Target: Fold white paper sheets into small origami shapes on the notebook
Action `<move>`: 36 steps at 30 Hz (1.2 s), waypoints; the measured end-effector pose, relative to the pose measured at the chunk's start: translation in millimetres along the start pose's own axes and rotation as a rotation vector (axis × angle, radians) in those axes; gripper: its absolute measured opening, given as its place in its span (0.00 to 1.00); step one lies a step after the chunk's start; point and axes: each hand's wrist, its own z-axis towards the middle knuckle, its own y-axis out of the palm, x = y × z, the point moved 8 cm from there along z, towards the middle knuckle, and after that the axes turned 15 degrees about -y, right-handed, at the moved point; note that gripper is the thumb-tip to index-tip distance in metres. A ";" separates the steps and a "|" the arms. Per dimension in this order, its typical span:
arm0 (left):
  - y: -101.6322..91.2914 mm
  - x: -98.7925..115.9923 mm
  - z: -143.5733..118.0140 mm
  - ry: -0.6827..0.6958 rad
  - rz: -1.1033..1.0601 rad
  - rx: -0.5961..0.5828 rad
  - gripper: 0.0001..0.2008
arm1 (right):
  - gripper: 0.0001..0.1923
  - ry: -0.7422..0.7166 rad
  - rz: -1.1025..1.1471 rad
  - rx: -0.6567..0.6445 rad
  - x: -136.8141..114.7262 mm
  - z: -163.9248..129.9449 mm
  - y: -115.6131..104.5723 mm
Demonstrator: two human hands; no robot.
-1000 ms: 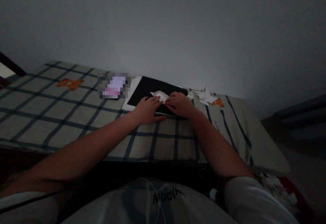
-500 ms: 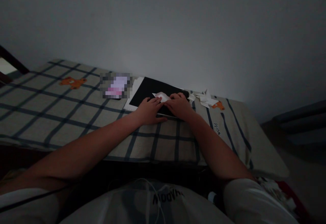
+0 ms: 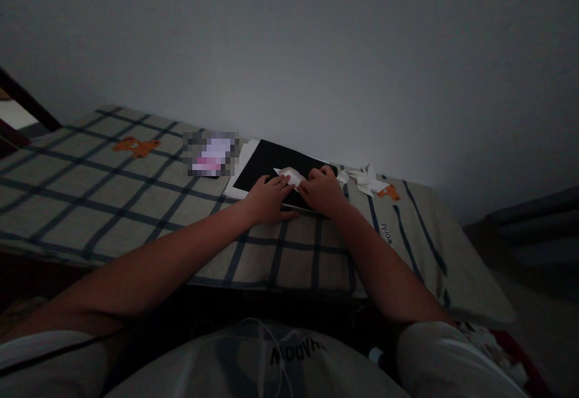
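A small folded piece of white paper (image 3: 291, 175) lies on a black flat folder or board (image 3: 265, 158). My left hand (image 3: 270, 199) rests on the near left part of the paper, its fingers stretched out and its thumb spread away toward me. At the paper's right end, my right hand (image 3: 322, 192) has its fingers bent and closed on the edge; the fingertips are partly hidden. Just right of that hand, several folded white paper pieces (image 3: 365, 180) lie in a loose heap.
White sheets (image 3: 235, 188) stick out from under the black folder. A phone (image 3: 212, 155), blurred out, lies to the left. All rest on a checked cloth (image 3: 154, 205) with orange bear prints (image 3: 136, 146). A grey wall (image 3: 289, 54) rises directly behind the table.
The view has shifted slightly, so everything sits a little further right. My right hand's fingers have moved slightly at the paper's right end. My left hand stays on the paper.
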 end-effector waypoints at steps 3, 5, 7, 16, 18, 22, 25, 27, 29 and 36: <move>-0.8 0.2 -0.7 -0.002 -0.004 0.003 0.41 | 0.16 -0.049 0.015 0.003 -5.7 -0.3 -2.3; -1.3 0.3 -1.2 0.000 -0.008 0.007 0.41 | 0.16 -0.052 0.045 0.042 -6.0 -1.7 -3.6; -1.7 0.3 -1.7 0.003 -0.012 0.019 0.40 | 0.16 -0.030 0.119 0.118 -1.7 -4.5 -3.4; -1.2 -1.0 -2.8 0.042 -0.018 0.073 0.38 | 0.16 0.268 0.720 0.636 55.1 -26.5 23.7; -0.4 -0.7 -3.5 0.071 -0.021 0.076 0.36 | 0.13 0.323 0.797 0.659 62.3 -27.4 33.6; 1.4 -0.9 -4.3 0.103 -0.036 0.061 0.34 | 0.12 0.391 0.873 0.743 70.7 -31.3 41.3; 2.5 -0.8 -4.3 0.111 -0.049 0.042 0.34 | 0.12 0.340 0.849 0.721 66.7 -29.1 39.9; 3.2 -0.6 -4.1 0.117 -0.055 0.033 0.35 | 0.14 0.263 0.828 0.668 59.8 -24.9 38.0; 4.1 -0.5 -3.8 0.124 -0.058 0.024 0.36 | 0.15 0.192 0.814 0.633 53.2 -21.5 35.8; 3.0 -1.0 -4.1 0.141 -0.080 0.032 0.34 | 0.21 0.061 0.805 0.560 38.7 -14.7 36.0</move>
